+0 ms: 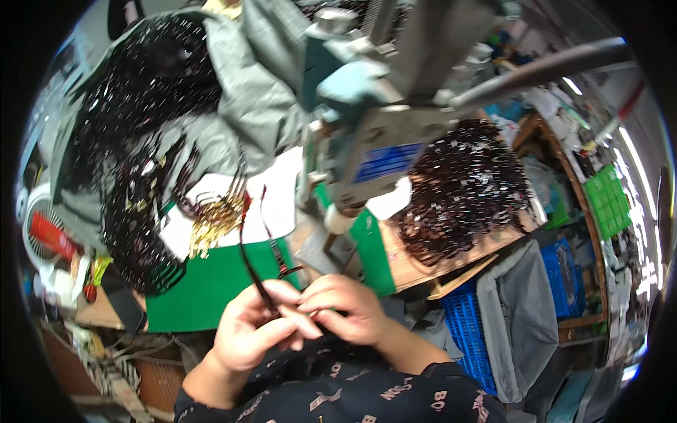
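At the near edge of the green mat [211, 285], my left hand [247, 328] holds a long, thin, dark glossy strip [247, 257] between its fingers, its far end slanting up and away. My right hand [345, 307] meets the left fingertips, its thumb and fingers pinched together. Anything small inside that pinch is hidden. Just beyond my hands, another slim dark piece [273, 247] with a short crosspiece at its near end lies on the mat. Several gold-coloured small parts [217, 220] lie in a heap on white paper [283, 194].
A metal bench press [384, 151] with a blue label stands beyond my hands. Dark glossy strips are heaped in a grey cloth-lined holder [257, 92] at left and in a pile [469, 190] at right. A blue crate [465, 338] sits below the table's right side.
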### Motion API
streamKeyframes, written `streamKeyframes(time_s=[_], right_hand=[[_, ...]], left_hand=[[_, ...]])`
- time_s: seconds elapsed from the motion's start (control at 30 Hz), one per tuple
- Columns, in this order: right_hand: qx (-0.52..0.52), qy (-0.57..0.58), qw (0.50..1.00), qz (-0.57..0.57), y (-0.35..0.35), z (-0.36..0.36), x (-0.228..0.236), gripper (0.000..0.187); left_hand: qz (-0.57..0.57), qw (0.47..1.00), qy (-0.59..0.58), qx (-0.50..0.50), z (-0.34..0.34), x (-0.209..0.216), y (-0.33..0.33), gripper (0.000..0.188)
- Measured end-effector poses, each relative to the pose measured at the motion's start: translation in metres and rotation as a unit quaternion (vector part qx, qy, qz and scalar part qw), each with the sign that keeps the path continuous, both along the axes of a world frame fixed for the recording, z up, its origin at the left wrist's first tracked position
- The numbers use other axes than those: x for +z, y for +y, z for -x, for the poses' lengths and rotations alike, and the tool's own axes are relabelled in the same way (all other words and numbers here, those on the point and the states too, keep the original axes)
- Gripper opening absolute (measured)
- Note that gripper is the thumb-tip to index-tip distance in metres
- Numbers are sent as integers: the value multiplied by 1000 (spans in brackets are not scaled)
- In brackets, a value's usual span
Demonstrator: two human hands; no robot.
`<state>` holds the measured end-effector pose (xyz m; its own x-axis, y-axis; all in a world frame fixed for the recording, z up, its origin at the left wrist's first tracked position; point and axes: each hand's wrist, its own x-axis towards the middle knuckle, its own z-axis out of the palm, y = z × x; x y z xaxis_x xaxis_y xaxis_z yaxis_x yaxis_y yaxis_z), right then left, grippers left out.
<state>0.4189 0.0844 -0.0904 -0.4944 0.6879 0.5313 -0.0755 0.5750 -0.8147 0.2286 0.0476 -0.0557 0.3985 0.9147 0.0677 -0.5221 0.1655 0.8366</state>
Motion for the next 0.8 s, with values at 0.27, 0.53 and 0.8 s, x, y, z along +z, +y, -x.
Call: streamKeyframes(time_s=[0.27,0.53,0.8], right_hand=[[-46,-17,999,22,13,-5,3,12],[-112,-18,992,57,14,-11,6,17],[-124,62,981,133,18,-23,12,17]], left_hand=[[24,999,-15,-32,-8,6,17,29],[58,996,-34,55,-30,14,32,46],[20,992,-102,73,-53,20,35,72]])
